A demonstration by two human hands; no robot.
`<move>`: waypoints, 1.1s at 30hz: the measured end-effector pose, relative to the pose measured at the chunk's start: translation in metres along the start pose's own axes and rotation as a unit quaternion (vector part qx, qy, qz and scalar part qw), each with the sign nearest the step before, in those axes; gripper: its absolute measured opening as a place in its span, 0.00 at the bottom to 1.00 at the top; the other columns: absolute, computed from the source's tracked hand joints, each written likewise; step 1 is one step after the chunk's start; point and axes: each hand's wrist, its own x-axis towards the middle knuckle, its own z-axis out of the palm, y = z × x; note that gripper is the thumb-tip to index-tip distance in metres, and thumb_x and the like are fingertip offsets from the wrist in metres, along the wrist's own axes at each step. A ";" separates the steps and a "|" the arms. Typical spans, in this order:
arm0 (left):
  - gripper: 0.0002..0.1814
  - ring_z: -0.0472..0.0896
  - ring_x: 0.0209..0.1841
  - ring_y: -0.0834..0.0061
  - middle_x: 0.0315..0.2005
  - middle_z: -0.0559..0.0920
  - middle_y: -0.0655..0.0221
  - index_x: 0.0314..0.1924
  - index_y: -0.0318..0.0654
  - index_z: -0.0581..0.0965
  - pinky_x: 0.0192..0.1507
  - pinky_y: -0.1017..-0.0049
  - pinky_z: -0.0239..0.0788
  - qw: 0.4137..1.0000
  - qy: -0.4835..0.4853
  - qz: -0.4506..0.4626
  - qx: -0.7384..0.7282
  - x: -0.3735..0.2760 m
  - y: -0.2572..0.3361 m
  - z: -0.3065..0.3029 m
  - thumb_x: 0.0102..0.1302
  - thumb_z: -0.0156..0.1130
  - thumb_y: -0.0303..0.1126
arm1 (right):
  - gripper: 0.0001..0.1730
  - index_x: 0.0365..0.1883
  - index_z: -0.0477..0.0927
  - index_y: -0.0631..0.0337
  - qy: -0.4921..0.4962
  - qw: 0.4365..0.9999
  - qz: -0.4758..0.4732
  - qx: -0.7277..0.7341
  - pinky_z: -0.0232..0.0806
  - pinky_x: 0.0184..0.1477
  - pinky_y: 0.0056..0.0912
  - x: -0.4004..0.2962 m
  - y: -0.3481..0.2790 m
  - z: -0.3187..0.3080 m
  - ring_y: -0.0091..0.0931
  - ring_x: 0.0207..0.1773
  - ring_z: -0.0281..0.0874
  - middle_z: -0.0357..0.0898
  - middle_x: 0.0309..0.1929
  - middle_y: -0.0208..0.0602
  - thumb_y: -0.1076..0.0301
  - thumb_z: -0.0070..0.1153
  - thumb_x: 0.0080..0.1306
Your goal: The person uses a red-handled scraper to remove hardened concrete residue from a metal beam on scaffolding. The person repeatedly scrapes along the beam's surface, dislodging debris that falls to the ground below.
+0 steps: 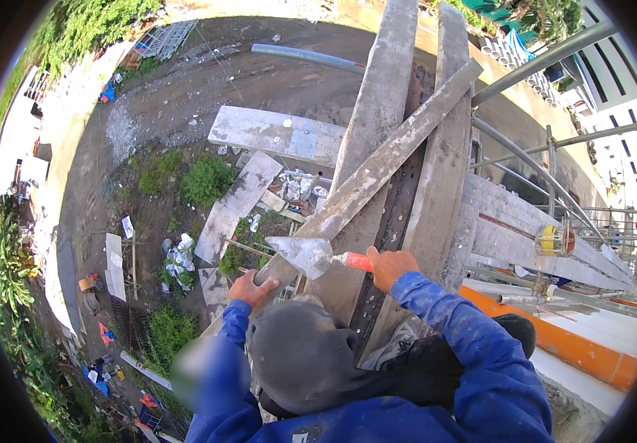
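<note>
My right hand (393, 268) grips the red handle of a pointed masonry trowel (304, 255). The trowel's grey, mortar-smeared blade points left, over a long, stained straight board (396, 149). Around the lower part of that board, my left hand (252, 288) is closed, with the thumb on its top face. The board runs diagonally up to the right and crosses above two scaffold planks (378, 94). My blue sleeves and a dark cap fill the bottom of the view.
Far below lies the ground (274, 83), with rubble, shrubs and concrete slabs (279, 133). Metal scaffold tubes (545, 61) rise at the right. A container with yellow (554, 241) sits near more planks. An orange-edged white ledge (573, 351) runs along the lower right. Dark debris fills the gap between the planks.
</note>
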 end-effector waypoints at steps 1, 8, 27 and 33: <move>0.49 0.82 0.57 0.51 0.53 0.84 0.49 0.64 0.38 0.76 0.61 0.58 0.70 1.000 -0.013 -0.003 0.007 -0.004 0.000 -0.004 0.50 0.70 0.67 | 0.10 0.42 0.75 0.56 0.025 1.000 0.016 -0.006 0.78 0.44 0.49 0.008 0.007 -0.001 0.46 0.40 0.88 0.87 0.33 0.47 0.67 0.58 0.63; 0.50 0.84 0.53 0.49 0.48 0.85 0.47 0.57 0.33 0.80 0.57 0.56 0.72 0.999 0.034 0.030 0.021 0.002 -0.008 0.024 0.50 0.66 0.73 | 0.13 0.47 0.76 0.56 0.143 0.979 0.139 0.037 0.78 0.43 0.50 0.051 0.079 -0.034 0.46 0.40 0.88 0.87 0.34 0.47 0.68 0.58 0.63; 0.46 0.84 0.52 0.50 0.47 0.86 0.48 0.56 0.35 0.80 0.55 0.56 0.73 0.999 0.038 0.015 0.012 -0.022 0.009 0.023 0.51 0.67 0.69 | 0.15 0.47 0.77 0.56 0.102 0.978 0.176 0.043 0.77 0.48 0.51 0.053 0.105 -0.029 0.47 0.46 0.86 0.87 0.40 0.47 0.66 0.61 0.62; 0.43 0.84 0.51 0.48 0.46 0.85 0.47 0.53 0.33 0.80 0.54 0.55 0.73 0.996 0.081 0.018 0.026 -0.030 0.017 0.024 0.53 0.67 0.66 | 0.16 0.49 0.76 0.57 0.056 0.991 0.120 0.033 0.76 0.48 0.52 0.027 0.052 -0.028 0.46 0.46 0.87 0.87 0.39 0.50 0.66 0.60 0.62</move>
